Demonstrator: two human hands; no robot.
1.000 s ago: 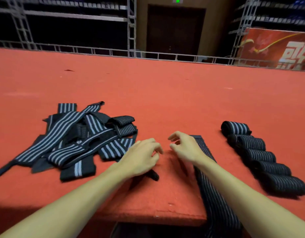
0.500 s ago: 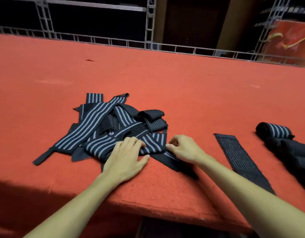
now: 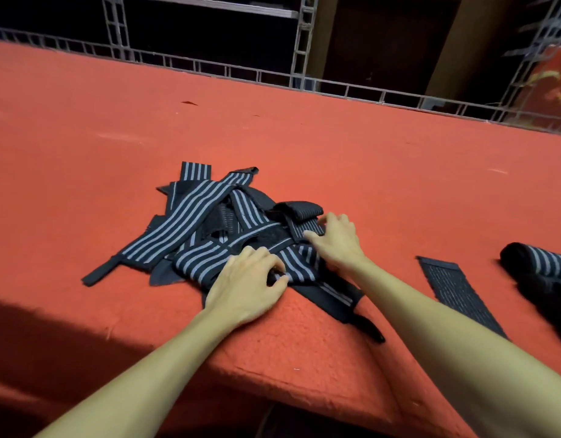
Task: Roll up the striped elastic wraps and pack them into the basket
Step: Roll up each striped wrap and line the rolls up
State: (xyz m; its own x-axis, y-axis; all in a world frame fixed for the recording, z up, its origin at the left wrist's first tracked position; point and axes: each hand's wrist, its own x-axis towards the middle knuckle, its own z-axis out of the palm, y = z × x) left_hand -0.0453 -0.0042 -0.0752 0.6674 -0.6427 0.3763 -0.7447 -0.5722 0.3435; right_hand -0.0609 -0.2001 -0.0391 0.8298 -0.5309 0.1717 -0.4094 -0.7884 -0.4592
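Left hand (image 3: 244, 289) pinches wraps (image 3: 184, 222) (striped pile) — right hand (image 3: 339, 245) touches.

The red worktop (image 3: 336, 147) is brightly and fairly evenly lit, while the background beyond is left dark. A broad shadow is cast across its near-left corner. The rolled wraps (image 3: 538, 267) at the right edge are smeared by blur, and the railing (image 3: 209, 66) is bowed by the wide lens.

Pile of striped wraps (image 3: 190, 222) occupied the platform's near centre, with left hand (image 3: 246, 287) and right hand (image 3: 337, 241) on its near-right side. Bare red carpet (image 3: 336, 147) lay left of it and behind it, up to the truss railing (image 3: 304, 80). Rightward, the lane between the pile and a flat wrap (image 3: 456, 292) was crossed by the right forearm; rolled wraps (image 3: 538, 263) sat just beyond.
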